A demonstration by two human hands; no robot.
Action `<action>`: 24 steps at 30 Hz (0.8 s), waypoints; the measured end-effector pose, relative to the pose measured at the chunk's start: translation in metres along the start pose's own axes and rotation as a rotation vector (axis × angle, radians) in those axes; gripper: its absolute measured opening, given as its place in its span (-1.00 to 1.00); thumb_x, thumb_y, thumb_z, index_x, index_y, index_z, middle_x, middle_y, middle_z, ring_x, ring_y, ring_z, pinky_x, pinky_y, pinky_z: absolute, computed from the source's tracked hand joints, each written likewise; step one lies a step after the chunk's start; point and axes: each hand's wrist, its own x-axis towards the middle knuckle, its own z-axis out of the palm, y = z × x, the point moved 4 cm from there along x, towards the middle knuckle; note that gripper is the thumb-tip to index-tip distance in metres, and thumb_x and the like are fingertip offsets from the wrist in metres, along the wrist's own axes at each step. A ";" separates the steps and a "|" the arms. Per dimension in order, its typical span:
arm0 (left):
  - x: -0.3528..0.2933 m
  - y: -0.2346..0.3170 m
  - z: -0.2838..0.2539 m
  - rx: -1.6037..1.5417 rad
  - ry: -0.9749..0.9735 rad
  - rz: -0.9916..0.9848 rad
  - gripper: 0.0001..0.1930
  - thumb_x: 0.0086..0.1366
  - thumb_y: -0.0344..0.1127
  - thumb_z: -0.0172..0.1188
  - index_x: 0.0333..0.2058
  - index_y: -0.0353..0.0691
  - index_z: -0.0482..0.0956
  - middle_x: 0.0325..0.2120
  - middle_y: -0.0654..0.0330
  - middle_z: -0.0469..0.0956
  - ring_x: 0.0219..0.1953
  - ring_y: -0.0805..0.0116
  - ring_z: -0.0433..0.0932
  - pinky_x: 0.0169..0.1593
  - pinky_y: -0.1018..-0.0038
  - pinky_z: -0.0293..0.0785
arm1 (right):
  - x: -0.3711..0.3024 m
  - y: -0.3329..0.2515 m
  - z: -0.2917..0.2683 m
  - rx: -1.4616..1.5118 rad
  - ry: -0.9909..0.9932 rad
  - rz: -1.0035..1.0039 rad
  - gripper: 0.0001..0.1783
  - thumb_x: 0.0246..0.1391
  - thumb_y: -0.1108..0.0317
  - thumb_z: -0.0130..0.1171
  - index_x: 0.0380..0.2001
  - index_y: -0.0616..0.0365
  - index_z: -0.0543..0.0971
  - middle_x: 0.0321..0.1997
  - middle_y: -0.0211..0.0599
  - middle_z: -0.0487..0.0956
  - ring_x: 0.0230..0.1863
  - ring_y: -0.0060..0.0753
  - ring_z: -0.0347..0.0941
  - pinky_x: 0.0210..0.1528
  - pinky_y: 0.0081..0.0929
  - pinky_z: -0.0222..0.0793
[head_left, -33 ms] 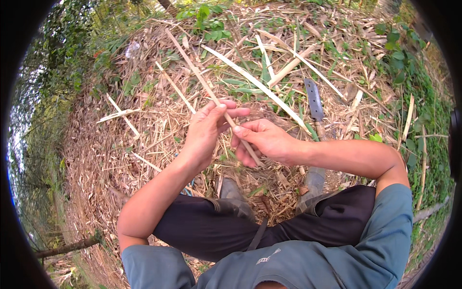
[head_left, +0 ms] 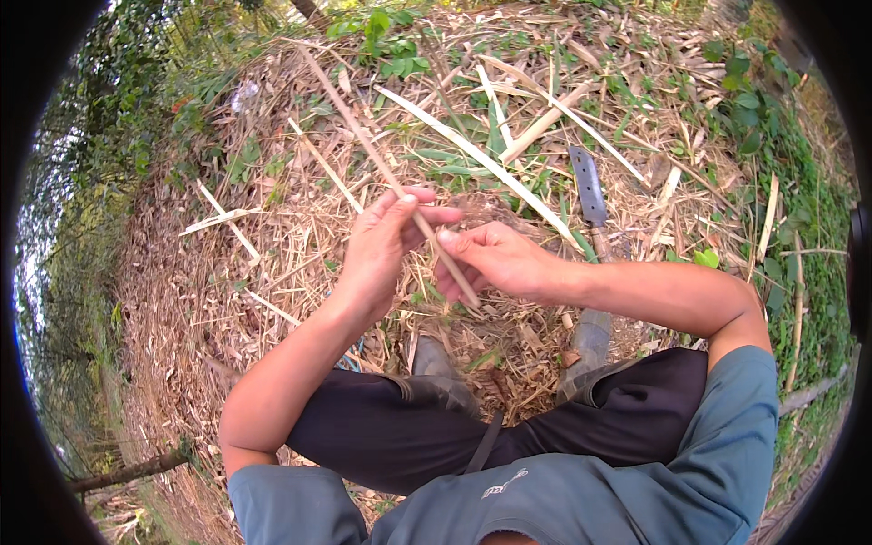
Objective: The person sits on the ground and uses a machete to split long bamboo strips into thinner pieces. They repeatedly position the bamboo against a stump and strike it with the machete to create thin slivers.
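A long, thin brown bamboo strip point(head_left: 359, 133) slants from the far left toward my knees, held in the air between my hands. My left hand point(head_left: 391, 227) grips it partway along, thumb on top and fingers underneath. Closer to its near end, my right hand point(head_left: 490, 259) has the thumb at the strip's side, with the other fingers curled beneath it. On the ground beyond my right forearm lies a large knife point(head_left: 589, 186) with a dark, holed blade and a wooden handle.
Pale split strips point(head_left: 481, 156) lie scattered ahead over dry leaves and shavings. Crossed slivers point(head_left: 221, 220) rest at the left. Green plants point(head_left: 749, 109) border the right side. My boots point(head_left: 592, 341) stand on the litter below my hands.
The strip has shifted slightly up and to the left, its near end drawing closer to my right hand. My right thumb sits a little looser beside it.
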 end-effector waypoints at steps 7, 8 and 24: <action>-0.043 0.005 -0.017 0.053 0.126 -0.252 -0.63 0.56 -0.20 -0.23 0.09 -0.29 0.45 -0.66 0.42 0.19 -0.70 0.59 0.17 -0.58 0.54 0.31 | -0.017 0.110 -0.257 -0.892 0.863 0.368 -0.54 0.20 0.11 0.14 -0.03 0.30 0.46 -0.22 0.00 0.63 -0.22 -0.15 0.58 -0.08 -0.18 0.48; -0.056 -0.003 -0.016 -0.019 0.165 -0.294 -0.62 0.56 -0.20 -0.24 0.10 -0.29 0.45 -0.66 0.43 0.16 -0.71 0.60 0.11 -0.60 0.54 0.27 | -0.035 0.128 -0.279 -0.938 0.857 0.479 -0.38 0.15 0.03 0.19 0.02 0.42 0.42 -0.15 0.15 0.59 -0.08 0.00 0.57 0.04 -0.12 0.46; -0.087 -0.147 0.073 -0.477 0.136 -0.421 -0.67 0.58 -0.19 -0.17 0.09 -0.26 0.41 -0.66 0.43 0.13 -0.77 0.66 0.04 -0.71 0.63 0.12 | -0.080 0.148 -0.322 -0.790 1.025 0.403 -0.66 -0.08 0.25 0.17 -0.24 0.23 0.55 -0.45 -0.09 0.60 -0.38 -0.21 0.54 -0.26 -0.22 0.42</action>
